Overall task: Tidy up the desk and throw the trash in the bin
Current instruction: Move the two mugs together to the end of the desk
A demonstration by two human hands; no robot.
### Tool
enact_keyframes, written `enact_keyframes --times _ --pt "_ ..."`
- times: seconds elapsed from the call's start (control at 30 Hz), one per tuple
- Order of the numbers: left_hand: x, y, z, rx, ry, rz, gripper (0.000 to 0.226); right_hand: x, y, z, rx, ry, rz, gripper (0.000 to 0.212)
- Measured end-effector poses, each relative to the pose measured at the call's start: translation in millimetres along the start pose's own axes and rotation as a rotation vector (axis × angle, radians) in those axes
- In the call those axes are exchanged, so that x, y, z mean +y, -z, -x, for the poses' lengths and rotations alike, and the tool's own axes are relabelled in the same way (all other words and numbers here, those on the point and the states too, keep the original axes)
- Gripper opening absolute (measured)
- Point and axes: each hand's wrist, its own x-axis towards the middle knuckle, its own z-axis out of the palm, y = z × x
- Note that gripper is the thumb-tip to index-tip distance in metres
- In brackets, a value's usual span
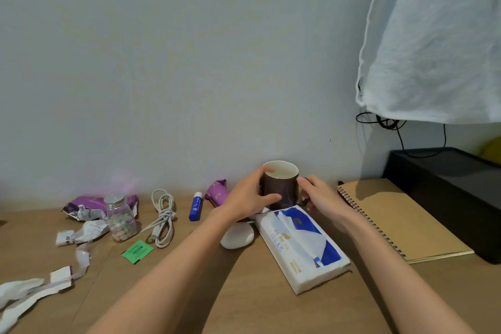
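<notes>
A dark brown mug (282, 187) with a white inside stands at the back of the wooden desk (222, 295), by the wall. My left hand (248, 198) wraps its left side, thumb across the front. My right hand (318, 198) grips its handle on the right. Trash lies at the left: a purple wrapper (89, 205), crumpled receipts (81, 234), torn white paper strips (29, 293) and a green slip (137, 251). A second purple wrapper (217, 192) sits behind my left hand.
A tissue pack (301, 247) and a white mouse (238, 236) lie in front of the mug. A candy jar (120, 218), coiled white cable (162, 218) and blue tube (196, 206) stand left. A spiral notebook (398, 222) and black box (447, 192) are right, under hanging white cloth (433, 40).
</notes>
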Motion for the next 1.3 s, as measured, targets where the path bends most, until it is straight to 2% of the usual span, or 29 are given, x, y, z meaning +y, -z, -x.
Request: enact_keyframes --times 0.3,0.57,0.7,0.87,1.07,1.3 --pt "17 19 11 0.154 -0.055 0.091 0.055 -27 -1 18 0.099 0.154 -0.014 0.025" --pt "56 94 79 0.407 -0.227 0.177 0.063 -103 -5 79 0.114 0.372 -0.109 0.024" --pt "60 139 134 0.497 -0.237 0.181 0.065 -139 -35 106 0.028 0.417 -0.235 0.023" --pt "36 195 210 0.598 -0.179 0.089 0.069 -173 -103 133 -0.167 0.414 -0.300 0.024" --pt "-16 254 289 0.751 -0.038 0.059 0.070 -212 -205 150 -0.351 0.404 -0.321 0.022" --pt "-89 305 331 0.906 0.100 0.108 0.058 -249 -321 130 -0.511 0.356 -0.357 0.023"
